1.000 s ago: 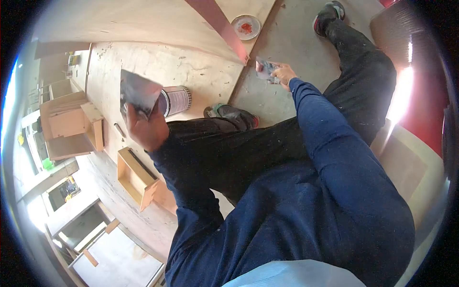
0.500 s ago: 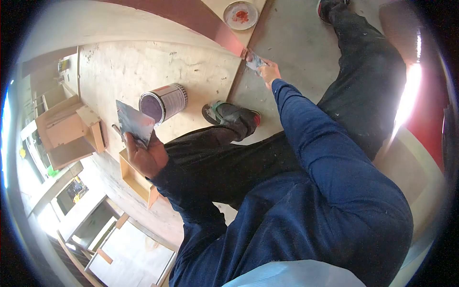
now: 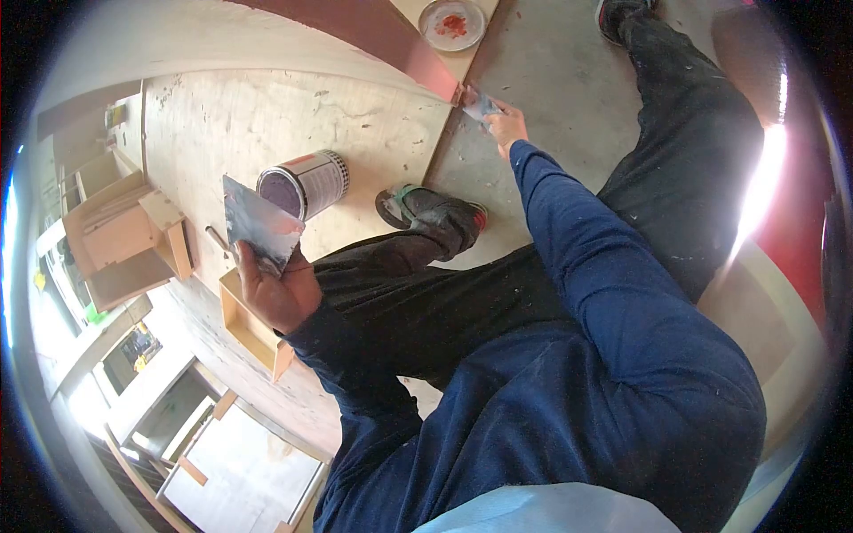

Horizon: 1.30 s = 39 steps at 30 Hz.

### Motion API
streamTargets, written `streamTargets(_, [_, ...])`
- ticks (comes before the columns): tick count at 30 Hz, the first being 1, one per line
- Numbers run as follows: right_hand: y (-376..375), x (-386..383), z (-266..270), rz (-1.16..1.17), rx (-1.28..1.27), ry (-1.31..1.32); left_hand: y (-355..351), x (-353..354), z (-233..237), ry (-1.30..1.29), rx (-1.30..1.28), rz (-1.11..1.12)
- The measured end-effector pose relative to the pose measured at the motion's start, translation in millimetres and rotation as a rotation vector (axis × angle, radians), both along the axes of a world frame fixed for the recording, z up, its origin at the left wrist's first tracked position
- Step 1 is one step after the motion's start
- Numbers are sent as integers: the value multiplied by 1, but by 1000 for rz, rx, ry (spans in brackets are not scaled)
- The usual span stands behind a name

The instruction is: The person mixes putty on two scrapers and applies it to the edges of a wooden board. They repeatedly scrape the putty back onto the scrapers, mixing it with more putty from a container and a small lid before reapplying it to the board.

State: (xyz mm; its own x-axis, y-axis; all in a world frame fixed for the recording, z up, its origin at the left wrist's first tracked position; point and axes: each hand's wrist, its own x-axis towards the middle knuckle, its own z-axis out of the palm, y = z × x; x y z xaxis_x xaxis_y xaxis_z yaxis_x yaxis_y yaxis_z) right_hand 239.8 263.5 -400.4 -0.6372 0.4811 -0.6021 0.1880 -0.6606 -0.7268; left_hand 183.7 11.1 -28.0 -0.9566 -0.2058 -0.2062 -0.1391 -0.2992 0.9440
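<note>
My left hand [image 3: 283, 298] is closed on a flat metal scraper [image 3: 259, 220] smeared with pale grey filler, its blade tilted upward. My right hand [image 3: 507, 126] grips a putty knife [image 3: 480, 105], also smeared with grey. The knife's edge meets, or nearly meets, the lower end of a reddish-brown panel edge [image 3: 413, 58]. Just behind the scraper, an open tin [image 3: 320, 180] lies on its side or leans, its mouth partly covered by the blade. Near the panel's end, a round lid [image 3: 455, 35] carries a dab of red paste.
A wooden board floor [image 3: 373, 115] borders grey concrete [image 3: 555, 98]. My legs stretch across, with one sandalled foot [image 3: 422, 209] near the tin. A wooden drawer box [image 3: 244, 324] lies beyond my left wrist. Cabinet parts [image 3: 133, 235] stand at the left; a red surface [image 3: 795, 240] is at right.
My left hand has shifted slightly right and tilted the scraper, which now overlaps the tin's mouth more. My right hand and putty knife have moved slightly right, still at the panel's end.
</note>
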Motion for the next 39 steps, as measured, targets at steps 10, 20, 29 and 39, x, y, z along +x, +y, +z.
streamTargets(10, [-13,-9,33,32,153,-68,7,5,-1,55,-214,-59])
streamTargets(20, [-68,-42,68,-244,178,-95,-3,9,-5,59,-203,-35])
streamTargets(29, [-83,-20,62,-170,165,-59,4,12,-5,49,-92,9])
streamTargets(39, [-71,-6,91,389,127,251,5,10,-2,0,68,-166])
